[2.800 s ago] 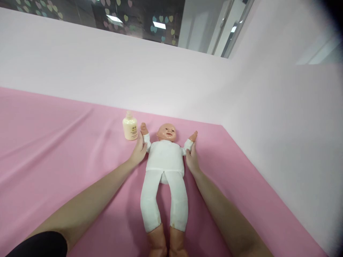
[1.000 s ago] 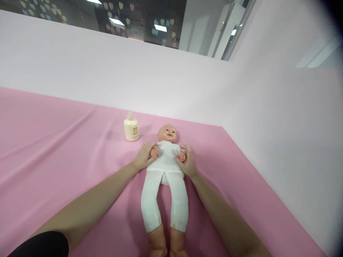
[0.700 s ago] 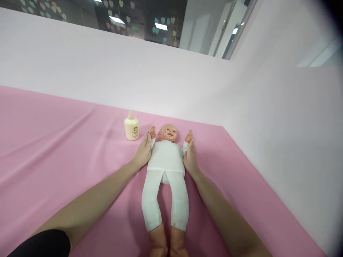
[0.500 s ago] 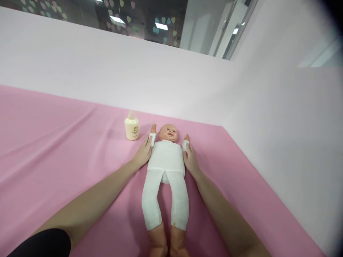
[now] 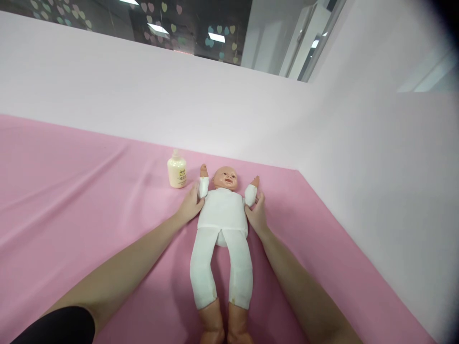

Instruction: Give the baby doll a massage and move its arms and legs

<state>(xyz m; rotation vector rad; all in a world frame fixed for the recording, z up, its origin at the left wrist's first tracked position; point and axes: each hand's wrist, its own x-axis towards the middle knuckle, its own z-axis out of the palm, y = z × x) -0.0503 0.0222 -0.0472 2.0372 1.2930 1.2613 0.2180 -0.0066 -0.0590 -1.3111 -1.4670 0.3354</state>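
Note:
A baby doll (image 5: pixel 223 215) with a white cloth body lies on its back, its head toward the wall and its feet toward me. Both its arms are bent up beside its head. My left hand (image 5: pixel 191 205) is closed round the doll's arm on the left, thumb near the shoulder. Round the arm on the right my right hand (image 5: pixel 257 214) is closed in the same way, its fingers partly behind the sleeve. A cream pump bottle (image 5: pixel 177 171) stands upright to the left of the doll's head, apart from my left hand.
A pink sheet (image 5: pixel 89 200) with a few folds covers the surface under the doll. White walls (image 5: pixel 161 105) rise behind it and along the right side. Above the back wall is a window (image 5: pixel 193 28) with heart stickers and light reflections.
The doll's forearms have swung outward, away from its head. My fingers have shifted from lying along the arms to wrapping round them. The bottle has stayed in place.

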